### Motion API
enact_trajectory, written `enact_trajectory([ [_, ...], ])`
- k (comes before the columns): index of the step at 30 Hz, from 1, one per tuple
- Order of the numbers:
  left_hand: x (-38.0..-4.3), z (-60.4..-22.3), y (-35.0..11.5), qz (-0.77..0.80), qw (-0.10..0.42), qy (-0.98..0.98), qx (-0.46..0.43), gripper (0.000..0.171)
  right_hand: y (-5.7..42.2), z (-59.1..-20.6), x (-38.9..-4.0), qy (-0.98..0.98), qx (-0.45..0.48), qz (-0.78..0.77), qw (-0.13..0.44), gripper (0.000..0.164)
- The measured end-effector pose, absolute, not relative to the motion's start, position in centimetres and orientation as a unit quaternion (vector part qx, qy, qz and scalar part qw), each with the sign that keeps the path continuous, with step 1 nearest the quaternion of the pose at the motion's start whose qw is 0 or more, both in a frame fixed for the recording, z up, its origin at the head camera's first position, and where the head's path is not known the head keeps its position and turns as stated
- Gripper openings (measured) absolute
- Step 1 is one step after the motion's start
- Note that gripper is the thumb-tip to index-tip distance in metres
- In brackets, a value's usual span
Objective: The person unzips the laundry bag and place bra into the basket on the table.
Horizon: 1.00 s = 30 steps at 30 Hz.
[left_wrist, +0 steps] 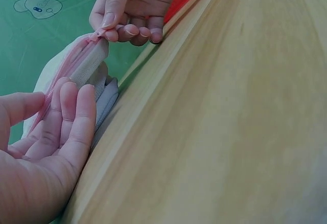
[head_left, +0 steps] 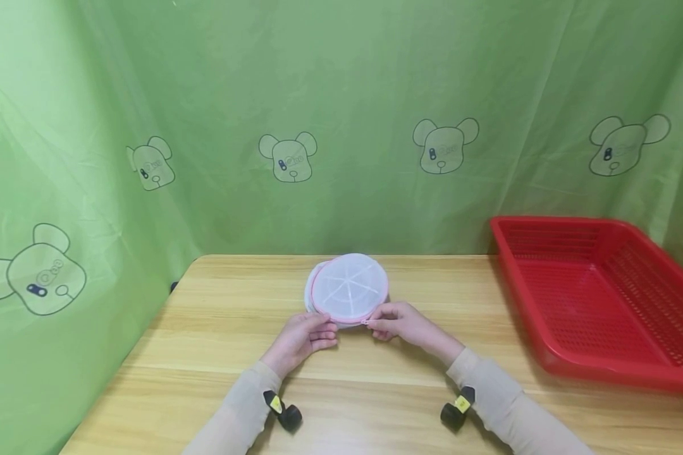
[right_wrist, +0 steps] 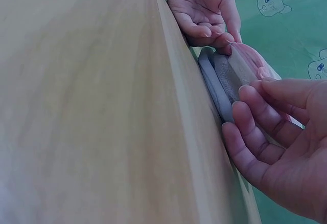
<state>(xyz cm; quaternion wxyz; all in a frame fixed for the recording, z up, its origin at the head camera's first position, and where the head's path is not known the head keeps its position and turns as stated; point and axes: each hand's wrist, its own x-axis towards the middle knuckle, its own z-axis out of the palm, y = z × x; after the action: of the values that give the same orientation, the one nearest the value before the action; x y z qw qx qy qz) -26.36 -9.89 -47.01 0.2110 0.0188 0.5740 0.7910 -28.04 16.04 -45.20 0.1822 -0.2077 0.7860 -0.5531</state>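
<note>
In the head view, at far left, a mouse-eared head (head_left: 45, 278) printed on the green curtain (head_left: 347, 63) bears rounded lettering too faint to read surely. Next comes the left arm in a pale sleeve (head_left: 233, 404), reaching forward and inward from below, with a black wrist device (head_left: 287, 416) whose yellow label (head_left: 276, 404) is illegible. The left hand (head_left: 301, 340) pinches the near rim of a round white mesh pouch (head_left: 350, 284), thumb above and fingers bent beneath. The pouch sits tilted at the far middle of the wooden table (head_left: 233, 303), a pale layer showing at its left edge. At its near right, the right hand (head_left: 403, 325) pinches the pink zipper pull (head_left: 365, 322) between thumb and forefinger, the other fingers curled; its forearm angles in from lower right. Farther right stands a red basket (head_left: 620, 373).
</note>
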Motion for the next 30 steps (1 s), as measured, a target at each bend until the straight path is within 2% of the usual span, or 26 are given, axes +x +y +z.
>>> enact_trajectory([
  [30,-26.43,-47.31,-9.6,0.786,0.187,0.589,0.003,0.006,16.41,-45.36,-27.91,0.767,-0.189,-0.577,0.209,0.029],
])
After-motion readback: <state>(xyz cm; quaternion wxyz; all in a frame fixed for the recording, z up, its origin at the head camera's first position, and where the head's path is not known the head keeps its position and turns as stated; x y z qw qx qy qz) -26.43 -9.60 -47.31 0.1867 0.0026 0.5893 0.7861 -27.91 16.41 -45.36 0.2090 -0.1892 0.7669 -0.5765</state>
